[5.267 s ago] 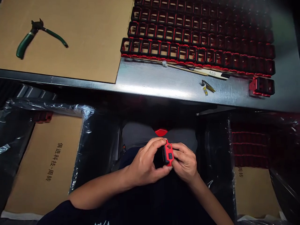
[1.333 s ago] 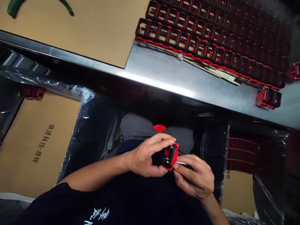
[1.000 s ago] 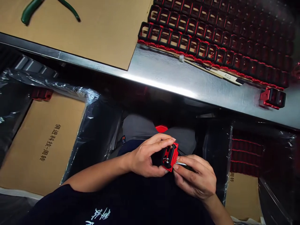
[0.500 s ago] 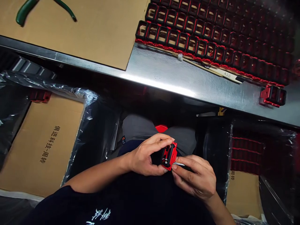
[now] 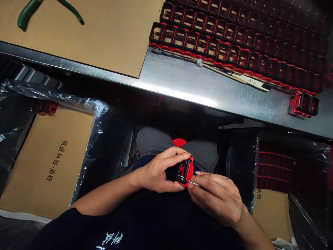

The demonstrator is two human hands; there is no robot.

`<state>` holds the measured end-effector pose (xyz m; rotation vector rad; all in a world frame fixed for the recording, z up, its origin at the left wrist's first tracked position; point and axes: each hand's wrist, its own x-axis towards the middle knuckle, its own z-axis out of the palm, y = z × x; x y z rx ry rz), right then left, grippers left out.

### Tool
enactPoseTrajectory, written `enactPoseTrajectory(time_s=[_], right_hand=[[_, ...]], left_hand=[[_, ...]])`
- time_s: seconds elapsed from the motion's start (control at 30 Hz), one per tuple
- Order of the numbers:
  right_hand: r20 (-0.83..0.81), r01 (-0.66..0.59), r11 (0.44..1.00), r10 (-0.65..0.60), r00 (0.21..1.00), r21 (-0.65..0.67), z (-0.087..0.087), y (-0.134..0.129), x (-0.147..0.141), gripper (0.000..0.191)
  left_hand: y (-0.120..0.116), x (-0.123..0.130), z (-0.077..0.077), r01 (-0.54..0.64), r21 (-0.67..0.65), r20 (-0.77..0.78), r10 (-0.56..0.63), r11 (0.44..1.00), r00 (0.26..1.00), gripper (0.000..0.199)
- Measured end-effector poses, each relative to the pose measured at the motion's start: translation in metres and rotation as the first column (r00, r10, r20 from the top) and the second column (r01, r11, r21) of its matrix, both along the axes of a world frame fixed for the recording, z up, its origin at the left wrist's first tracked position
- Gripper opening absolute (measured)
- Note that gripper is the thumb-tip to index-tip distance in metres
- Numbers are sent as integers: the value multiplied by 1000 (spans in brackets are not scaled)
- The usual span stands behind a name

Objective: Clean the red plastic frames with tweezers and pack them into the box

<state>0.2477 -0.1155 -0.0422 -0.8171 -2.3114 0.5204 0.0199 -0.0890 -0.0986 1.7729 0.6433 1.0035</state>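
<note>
Between the thumb and fingers of my left hand (image 5: pixel 161 172) is a small red and black plastic housing (image 5: pixel 185 172), held over my lap. My right hand (image 5: pixel 217 194) is closed around a thin metal tool (image 5: pixel 194 183), whose end meets the lower right side of the housing. The tip of that tool is hidden, so its exact kind does not show. Both hands are close together, in front of my dark shirt.
Rows of similar red and black housings (image 5: pixel 201 43) stand on the metal bench (image 5: pixel 177 78). By them lie a cotton-tipped stick (image 5: pixel 221 70) and a marked "A55" strip (image 5: pixel 252 82). Green-handled pliers (image 5: pixel 26 15) rest on cardboard (image 5: pixel 104 38). Plastic-lined boxes flank me, with cardboard (image 5: pixel 49 163) inside the left one.
Both hands and the housing have shifted slightly up and left in view. My right fingers have changed position a little on the metal tool.
</note>
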Motion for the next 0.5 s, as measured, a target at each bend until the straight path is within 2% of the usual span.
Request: enactPoseTrajectory(time_s=[0.13,0.2,0.27,0.33,0.4,0.47,0.5], right_hand=[[24,38,998,-39,999,40,1,-1,-1,8],[41,93,994,-95,995,52,0,5,2,7],[64,196,976,-203,977,99,-4,21,9,5],[57,382,906,-397,916,181,-12,49,20,5],[12,590,772,-610,792,235,-22,89,35,14],[29,674,688,-706,708,268,-30,131,49,25],[56,695,666,-732,679,270,-32,149,55,29]], left_hand=[[-4,0,-5,-58,-48,27,59,997,998,78],[-8,0,-9,-98,-130,78,109,987,991,76],[-12,1,-13,-102,-244,177,147,964,973,74],[-16,2,-16,-43,-366,296,160,930,942,72],[-18,3,-17,32,-468,377,166,883,911,70],[-21,3,-18,75,-538,414,185,840,891,70],[-22,3,-18,83,-562,425,201,823,883,72]])
